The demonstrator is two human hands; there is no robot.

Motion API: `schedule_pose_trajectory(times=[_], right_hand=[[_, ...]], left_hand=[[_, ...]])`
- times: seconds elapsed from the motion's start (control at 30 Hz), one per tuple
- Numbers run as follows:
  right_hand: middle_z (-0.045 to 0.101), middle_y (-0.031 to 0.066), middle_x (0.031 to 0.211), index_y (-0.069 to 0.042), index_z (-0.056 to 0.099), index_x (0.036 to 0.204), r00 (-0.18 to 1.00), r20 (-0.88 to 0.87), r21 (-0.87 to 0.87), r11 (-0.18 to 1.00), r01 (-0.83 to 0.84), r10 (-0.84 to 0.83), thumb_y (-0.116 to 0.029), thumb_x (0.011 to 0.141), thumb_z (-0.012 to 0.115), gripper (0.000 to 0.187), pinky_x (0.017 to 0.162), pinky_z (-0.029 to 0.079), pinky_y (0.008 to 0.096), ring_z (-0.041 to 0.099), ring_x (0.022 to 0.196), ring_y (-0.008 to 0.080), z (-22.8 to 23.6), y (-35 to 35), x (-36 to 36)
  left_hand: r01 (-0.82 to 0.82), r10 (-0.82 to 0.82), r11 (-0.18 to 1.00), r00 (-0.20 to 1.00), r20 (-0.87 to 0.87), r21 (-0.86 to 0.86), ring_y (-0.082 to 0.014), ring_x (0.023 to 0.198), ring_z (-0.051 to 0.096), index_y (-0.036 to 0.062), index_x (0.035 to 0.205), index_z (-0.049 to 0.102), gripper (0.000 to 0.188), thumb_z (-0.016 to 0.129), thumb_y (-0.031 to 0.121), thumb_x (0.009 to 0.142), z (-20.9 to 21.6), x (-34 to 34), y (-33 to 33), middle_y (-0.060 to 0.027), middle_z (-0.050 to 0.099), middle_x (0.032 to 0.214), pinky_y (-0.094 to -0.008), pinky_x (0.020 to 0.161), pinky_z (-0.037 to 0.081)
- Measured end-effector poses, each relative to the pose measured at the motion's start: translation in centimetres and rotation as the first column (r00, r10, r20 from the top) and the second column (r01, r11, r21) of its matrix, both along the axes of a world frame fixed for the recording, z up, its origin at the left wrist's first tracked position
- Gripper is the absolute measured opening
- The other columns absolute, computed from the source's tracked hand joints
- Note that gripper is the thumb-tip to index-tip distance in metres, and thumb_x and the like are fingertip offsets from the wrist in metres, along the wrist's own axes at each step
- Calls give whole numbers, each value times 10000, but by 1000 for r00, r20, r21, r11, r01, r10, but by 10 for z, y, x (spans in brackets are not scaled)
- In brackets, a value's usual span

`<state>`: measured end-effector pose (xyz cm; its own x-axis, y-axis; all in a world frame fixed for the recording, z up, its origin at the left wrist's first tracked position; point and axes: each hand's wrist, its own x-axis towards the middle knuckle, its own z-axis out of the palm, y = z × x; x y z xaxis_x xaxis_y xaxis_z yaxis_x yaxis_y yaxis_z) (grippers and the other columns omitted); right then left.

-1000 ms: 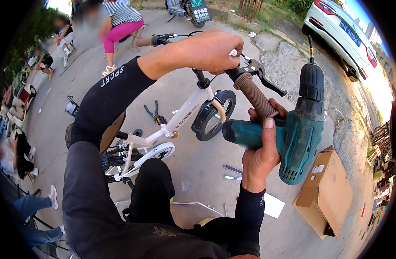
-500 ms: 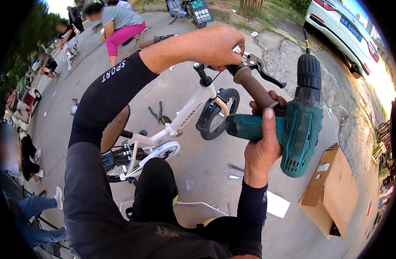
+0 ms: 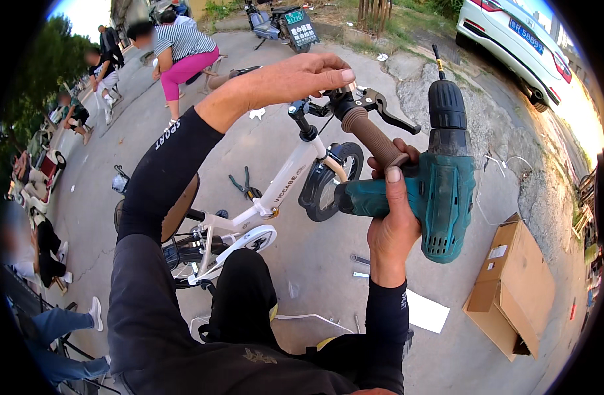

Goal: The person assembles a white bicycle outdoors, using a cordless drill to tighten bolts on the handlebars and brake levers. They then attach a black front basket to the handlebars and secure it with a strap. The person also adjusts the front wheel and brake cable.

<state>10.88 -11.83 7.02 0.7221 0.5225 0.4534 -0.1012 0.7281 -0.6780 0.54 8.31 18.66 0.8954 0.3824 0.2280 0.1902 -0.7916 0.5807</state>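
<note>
Fingers of R hand (image 3: 393,227) clamped on teal cordless drill (image 3: 440,178) held bit-up just beside brown grip (image 3: 373,138), L hand (image 3: 295,78) fingers together pinching handlebar (image 3: 328,104) of white kids' bike (image 3: 249,217); looks like handlebar fit-up, next prob needs bit lined w/ fastener.

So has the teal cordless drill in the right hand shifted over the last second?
Hardly: the teal cordless drill keeps its place beside the brown handlebar grip, bit up; against the cardboard box any shift is slight, and the head camera moved too.
</note>
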Motion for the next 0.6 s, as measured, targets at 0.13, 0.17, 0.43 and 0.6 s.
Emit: schedule_pose_trajectory(times=[0.13,0.17,0.43,0.6], right_hand=[[597,157,1292,-26,528,1303,999,31,9,1000,20,-20,-210,881,734,504,856,552,341,686,971,237,-10,2,4],[602,161,1285,-26,528,1303,998,28,24,998,59,-59,-225,886,730,504,855,554,342,686,961,232,-11,3,6],[623,62,836,-37,540,1267,953,-283,115,982,148,-111,-280,952,660,415,784,534,339,638,790,170,-41,-6,35],[530,23,737,-26,532,1239,906,-407,160,986,-50,112,-244,980,610,348,769,492,344,582,715,155,-109,-7,34]], left_hand=[[221,-100,915,934,343,-338,-183,1261,482,45,1423,454,615,455,502,1011,-48,-1,-3,-98,563,1304,-333,1071,348],[284,-97,859,907,410,-427,-188,1281,465,30,1423,449,612,460,482,1011,-55,1,-2,-101,543,1326,-335,1095,323],[333,-132,864,873,470,-376,-242,1298,485,-9,1463,361,722,529,351,861,-81,6,-4,-158,519,1378,-365,1127,302],[237,-84,906,913,399,-352,-188,1185,496,-23,1402,431,596,469,297,901,-83,5,-5,-111,565,1259,-331,1040,353]])
